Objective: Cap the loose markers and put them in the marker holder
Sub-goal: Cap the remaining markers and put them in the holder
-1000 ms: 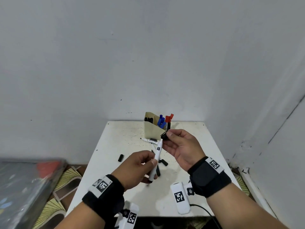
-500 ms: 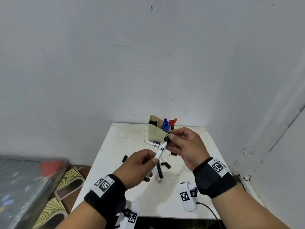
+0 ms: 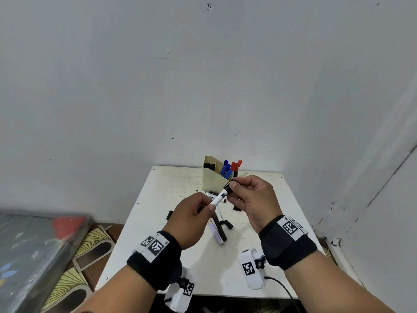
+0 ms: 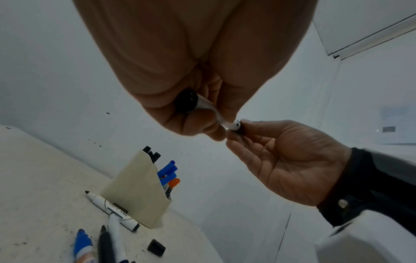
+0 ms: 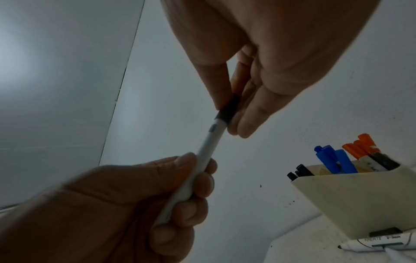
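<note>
My left hand (image 3: 198, 211) grips the barrel of a white marker (image 3: 219, 198) above the white table (image 3: 158, 199). My right hand (image 3: 237, 188) pinches the black cap (image 5: 227, 110) seated on the marker's tip, thumb and fingers on either side of it. The marker's black rear end (image 4: 185, 103) shows under my left palm. The beige marker holder (image 3: 212, 178) stands at the table's back edge with black, blue and red capped markers in it. Several loose markers (image 3: 217, 229) and black caps (image 3: 228, 224) lie on the table below my hands.
An uncapped white marker (image 4: 110, 208) lies against the holder's front. A blue marker (image 4: 82, 243) and a loose cap (image 4: 156, 247) lie nearby. Walls close in behind and at the right. Patterned floor (image 3: 94, 245) and a blurred dark object (image 3: 33, 256) are at the left.
Both hands have risen and drawn together. The cap in my right hand has gone onto the marker's tip, and the marker is tilted more toward the holder.
</note>
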`<state>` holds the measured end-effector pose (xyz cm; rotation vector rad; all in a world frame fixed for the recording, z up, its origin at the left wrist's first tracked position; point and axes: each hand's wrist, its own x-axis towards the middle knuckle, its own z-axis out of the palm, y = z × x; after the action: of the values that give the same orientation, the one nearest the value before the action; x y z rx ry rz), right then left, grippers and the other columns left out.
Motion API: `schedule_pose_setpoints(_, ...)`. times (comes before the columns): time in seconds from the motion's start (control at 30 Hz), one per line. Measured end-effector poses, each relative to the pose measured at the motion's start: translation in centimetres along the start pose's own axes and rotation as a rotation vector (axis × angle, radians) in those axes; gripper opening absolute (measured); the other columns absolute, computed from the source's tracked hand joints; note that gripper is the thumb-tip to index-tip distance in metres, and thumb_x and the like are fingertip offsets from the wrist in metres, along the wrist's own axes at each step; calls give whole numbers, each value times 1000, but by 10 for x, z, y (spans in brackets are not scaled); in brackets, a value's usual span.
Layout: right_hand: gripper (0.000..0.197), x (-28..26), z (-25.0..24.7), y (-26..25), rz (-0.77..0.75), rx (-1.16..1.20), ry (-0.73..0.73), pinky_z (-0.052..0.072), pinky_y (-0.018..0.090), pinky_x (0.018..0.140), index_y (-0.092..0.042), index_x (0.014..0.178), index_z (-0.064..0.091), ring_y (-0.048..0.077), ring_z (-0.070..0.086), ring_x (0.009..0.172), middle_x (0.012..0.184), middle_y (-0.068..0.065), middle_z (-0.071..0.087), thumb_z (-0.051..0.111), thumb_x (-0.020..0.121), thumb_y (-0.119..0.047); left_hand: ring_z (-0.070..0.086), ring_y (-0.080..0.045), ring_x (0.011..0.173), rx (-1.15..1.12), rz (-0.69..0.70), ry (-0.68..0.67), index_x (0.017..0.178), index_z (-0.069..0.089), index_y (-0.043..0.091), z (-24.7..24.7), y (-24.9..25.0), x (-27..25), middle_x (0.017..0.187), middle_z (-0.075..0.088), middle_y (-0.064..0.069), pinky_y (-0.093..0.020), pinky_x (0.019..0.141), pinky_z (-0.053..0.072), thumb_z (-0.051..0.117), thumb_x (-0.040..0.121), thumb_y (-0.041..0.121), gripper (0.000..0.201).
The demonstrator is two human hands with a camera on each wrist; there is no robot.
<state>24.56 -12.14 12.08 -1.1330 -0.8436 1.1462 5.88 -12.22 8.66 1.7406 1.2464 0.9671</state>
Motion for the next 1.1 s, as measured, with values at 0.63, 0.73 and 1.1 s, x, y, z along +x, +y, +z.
schedule_pose_setpoints(0.63,19,94,6,-31,-357,-534,231,53,14,60,-26,98,61,-1,69,67,85,-3,76,74,89,-14,71,-24,77,134,-351,-20,80,67,17,11,-86,17,81,74,-1,-46,75,61,56,96,32,25)
schedule_pose_setpoints(0.73,16,139,21,-30,-426,-735,239,49,17,62,-30,100,59,0,66,70,87,-10,73,70,91,-23,72,-22,77,161,-409,-124,81,68,19,17,-104,16,82,76,1,-42,74,60,57,95,33,23)
schedule_pose_setpoints(1.1,14,223,50,38,-307,-1154,15,58,38,78,-36,101,62,21,67,88,97,-4,72,63,88,-30,59,-18,66,246,-461,-225,83,65,6,22,-129,37,82,73,-11,-42,76,57,53,94,31,29)
